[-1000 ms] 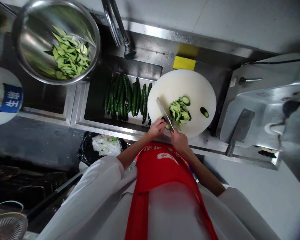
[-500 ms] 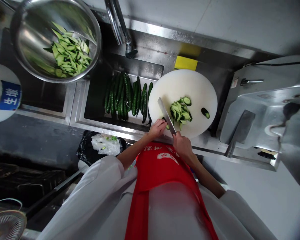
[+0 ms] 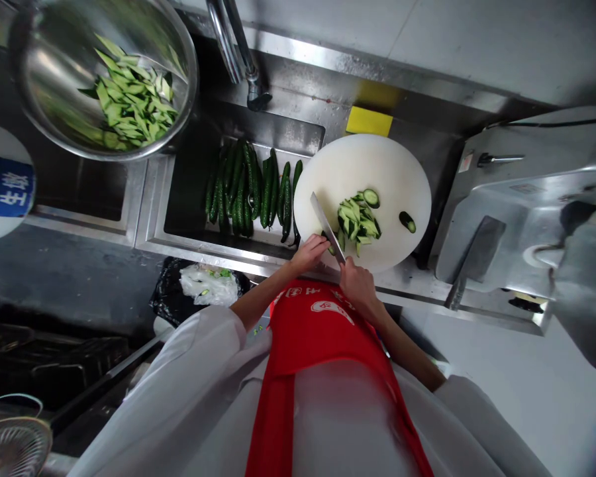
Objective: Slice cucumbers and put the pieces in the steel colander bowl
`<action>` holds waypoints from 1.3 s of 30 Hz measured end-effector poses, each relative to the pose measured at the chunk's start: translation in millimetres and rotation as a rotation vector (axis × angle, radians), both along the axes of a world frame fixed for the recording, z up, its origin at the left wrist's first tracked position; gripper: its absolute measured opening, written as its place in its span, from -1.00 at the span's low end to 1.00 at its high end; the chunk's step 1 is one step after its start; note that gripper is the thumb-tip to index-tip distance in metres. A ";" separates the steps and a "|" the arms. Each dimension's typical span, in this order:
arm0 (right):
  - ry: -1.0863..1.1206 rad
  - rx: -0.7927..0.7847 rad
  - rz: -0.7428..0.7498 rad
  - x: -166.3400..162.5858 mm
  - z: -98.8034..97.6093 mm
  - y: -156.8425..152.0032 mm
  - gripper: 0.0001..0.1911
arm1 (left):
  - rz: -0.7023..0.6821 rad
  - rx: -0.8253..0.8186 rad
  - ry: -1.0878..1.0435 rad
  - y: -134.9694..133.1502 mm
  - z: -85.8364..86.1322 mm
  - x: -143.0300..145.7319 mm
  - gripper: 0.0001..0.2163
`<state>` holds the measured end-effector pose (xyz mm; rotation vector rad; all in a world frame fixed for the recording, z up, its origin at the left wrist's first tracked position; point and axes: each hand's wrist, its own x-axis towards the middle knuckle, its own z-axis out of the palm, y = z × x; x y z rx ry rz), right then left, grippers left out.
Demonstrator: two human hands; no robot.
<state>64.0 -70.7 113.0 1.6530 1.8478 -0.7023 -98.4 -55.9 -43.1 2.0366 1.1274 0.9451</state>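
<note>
My right hand (image 3: 357,283) is closed round the handle of a kitchen knife (image 3: 326,224), its blade pointing away and to the left over the round white cutting board (image 3: 402,172). Left of the blade, my left hand (image 3: 310,254) has its fingers bent down on a piece of cucumber (image 3: 331,249), mostly hidden under them. Right of the knife lies a heap of cut cucumber pieces (image 3: 358,222), with a round slice (image 3: 371,197) at its far edge. A cucumber end piece (image 3: 407,222) rests apart on the board's right side.
Whole cucumbers (image 3: 248,189) lie in the sink left of the board, below a faucet (image 3: 255,96). A steel bowl (image 3: 40,99) holds cut cucumber. A cleaver (image 3: 477,258) lies at the right by a metal machine (image 3: 531,199). A bin with a black bag (image 3: 166,291) stands below.
The whole view has shifted slightly. The knife and both hands keep nearly the same place on the board, with the blade moved very little.
</note>
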 end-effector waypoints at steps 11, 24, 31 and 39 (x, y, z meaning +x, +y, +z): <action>0.042 0.034 -0.007 -0.4 -7.3 1.4 -0.64 | 0.030 -0.004 -0.011 -1.3 -5.8 1.4 -0.77; 0.047 0.042 -0.022 -3.2 -19.5 4.0 -0.62 | -0.077 -0.024 0.011 2.9 -1.9 -10.7 -0.76; 0.066 0.044 -0.004 4.1 0.9 -1.5 -0.59 | -0.122 0.030 0.056 6.1 1.0 -14.5 -0.75; 0.076 0.020 -0.030 -13.0 -16.5 21.3 -0.55 | -0.085 0.079 0.046 3.7 2.0 -10.3 -0.77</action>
